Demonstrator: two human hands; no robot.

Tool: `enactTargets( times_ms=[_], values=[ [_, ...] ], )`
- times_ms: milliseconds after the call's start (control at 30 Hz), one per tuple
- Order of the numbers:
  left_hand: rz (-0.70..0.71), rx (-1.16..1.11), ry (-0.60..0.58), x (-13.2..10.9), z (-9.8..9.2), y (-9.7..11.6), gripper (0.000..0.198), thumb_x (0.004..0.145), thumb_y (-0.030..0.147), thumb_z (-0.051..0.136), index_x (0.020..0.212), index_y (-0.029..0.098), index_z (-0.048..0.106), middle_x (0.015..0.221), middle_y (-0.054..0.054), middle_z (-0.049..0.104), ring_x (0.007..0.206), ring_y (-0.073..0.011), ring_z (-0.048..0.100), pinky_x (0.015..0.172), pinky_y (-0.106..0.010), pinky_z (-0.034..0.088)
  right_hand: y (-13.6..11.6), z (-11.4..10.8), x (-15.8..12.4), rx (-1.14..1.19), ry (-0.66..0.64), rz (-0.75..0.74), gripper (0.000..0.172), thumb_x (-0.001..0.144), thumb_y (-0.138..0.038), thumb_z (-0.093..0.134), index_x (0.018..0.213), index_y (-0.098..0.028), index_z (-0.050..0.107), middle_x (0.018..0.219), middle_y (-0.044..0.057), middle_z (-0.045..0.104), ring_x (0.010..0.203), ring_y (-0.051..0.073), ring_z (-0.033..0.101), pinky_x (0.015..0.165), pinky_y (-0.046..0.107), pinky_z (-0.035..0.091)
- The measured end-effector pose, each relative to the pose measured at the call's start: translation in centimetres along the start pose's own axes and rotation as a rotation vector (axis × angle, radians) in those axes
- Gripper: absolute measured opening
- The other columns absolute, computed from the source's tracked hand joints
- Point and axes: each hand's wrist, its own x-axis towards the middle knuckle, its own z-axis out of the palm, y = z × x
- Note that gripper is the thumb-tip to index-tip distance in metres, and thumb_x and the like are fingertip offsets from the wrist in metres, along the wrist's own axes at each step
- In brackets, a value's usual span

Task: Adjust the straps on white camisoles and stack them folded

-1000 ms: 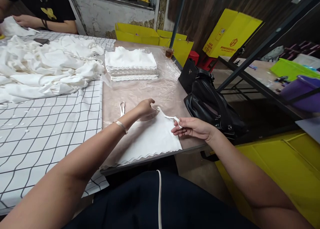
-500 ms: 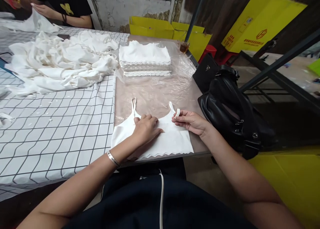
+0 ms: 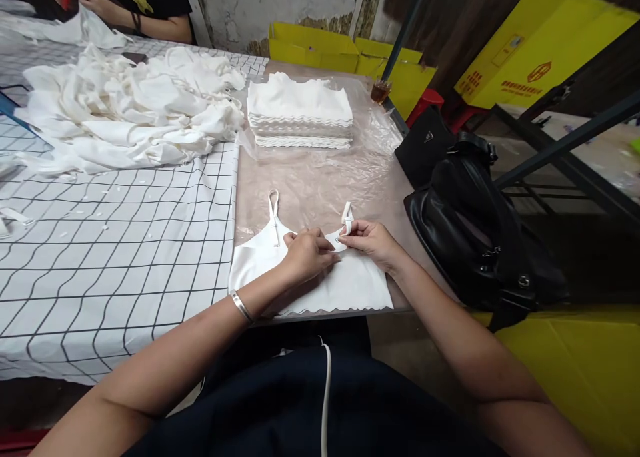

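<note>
A white camisole top (image 3: 350, 287) with thin straps and a wavy hem lies flat in front of me at the table's near edge. My left hand (image 3: 311, 254) rests on its middle, the fingers bent and closed at the neckline. Pinched between the thumb and fingers of my right hand (image 3: 373, 242) is the lower part of the right strap (image 3: 347, 212), beside a small dark mark on the inner neckline. The left strap (image 3: 273, 204) stretches loose up the table, with its end lying on the fabric.
Behind the camisole sits a neat stack of white garments (image 3: 300, 104). A loose white heap (image 3: 135, 117) covers part of the checked cloth (image 3: 115, 264). Black bags (image 3: 465, 210) flank the right edge, near a glass of brown drink (image 3: 381, 91). Across the table, a person's hands (image 3: 100, 7) handle white fabric.
My left hand has shifted right along the neckline, towards the right strap. My right hand has moved slightly inward and grips the strap lower. The view has turned a little left.
</note>
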Motion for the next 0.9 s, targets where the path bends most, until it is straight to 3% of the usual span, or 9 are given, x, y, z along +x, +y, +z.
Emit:
enactTargets(
  times_ms=[133, 600, 900],
  values=[
    [0.016, -0.044, -0.017, 0.1, 0.0, -0.2, 0.019, 0.082, 0.037, 0.066, 0.079, 0.020, 0.075, 0.087, -0.003, 0.063, 0.099, -0.0248, 0.054, 0.093, -0.045, 0.026, 0.2, 0.3, -0.1, 0.008, 0.016, -0.054, 0.043, 0.049, -0.039, 0.088, 0.072, -0.019, 0.058, 0.072, -0.002, 0.065, 0.069, 0.013, 0.060, 0.067, 0.028, 0.048],
    [0.014, -0.080, 0.015, 0.0, 0.1, -0.3, 0.016, 0.081, 0.030, 0.066, 0.071, 0.019, 0.072, 0.080, -0.001, 0.059, 0.096, -0.0230, 0.053, 0.091, -0.042, 0.025, 0.5, 1.0, -0.7, -0.159, -0.028, -0.168, 0.046, 0.056, -0.046, 0.084, 0.067, -0.021, 0.047, 0.068, -0.003, 0.057, 0.064, 0.012, 0.053, 0.063, 0.026, 0.044],
    [-0.048, -0.178, 0.053, -0.1, -0.1, -0.2, 0.013, 0.079, 0.029, 0.071, 0.070, 0.020, 0.074, 0.081, -0.001, 0.059, 0.095, -0.0228, 0.053, 0.094, -0.045, 0.025, 0.5, -0.7, -0.6, -0.352, -0.033, -0.175, 0.037, 0.060, -0.040, 0.081, 0.071, -0.020, 0.051, 0.064, -0.006, 0.048, 0.050, 0.006, 0.031, 0.048, 0.023, 0.023]
  ],
)
